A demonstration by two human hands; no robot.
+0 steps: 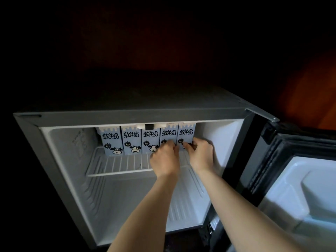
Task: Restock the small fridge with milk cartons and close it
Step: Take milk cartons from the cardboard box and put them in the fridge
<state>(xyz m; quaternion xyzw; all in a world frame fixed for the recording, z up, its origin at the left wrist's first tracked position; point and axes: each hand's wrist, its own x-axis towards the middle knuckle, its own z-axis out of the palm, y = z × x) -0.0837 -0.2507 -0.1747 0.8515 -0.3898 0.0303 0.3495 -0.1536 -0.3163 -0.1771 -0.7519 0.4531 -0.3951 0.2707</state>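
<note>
The small grey fridge (116,115) stands open, its door (298,179) swung out to the right. Several pale blue milk cartons with cow pictures stand upright in a row at the back of the white wire shelf (118,164). My left hand (164,159) has its fingers against the lower front of the fourth carton (168,132). My right hand (200,153) grips the lower part of the rightmost carton (186,132). The bottoms of both cartons are hidden behind my hands.
The white compartment below the shelf (138,197) holds nothing visible. To the right of the last carton there is a gap before the fridge's inner wall (221,139). The door's inner side has white moulded pockets (300,197). The surroundings are dark.
</note>
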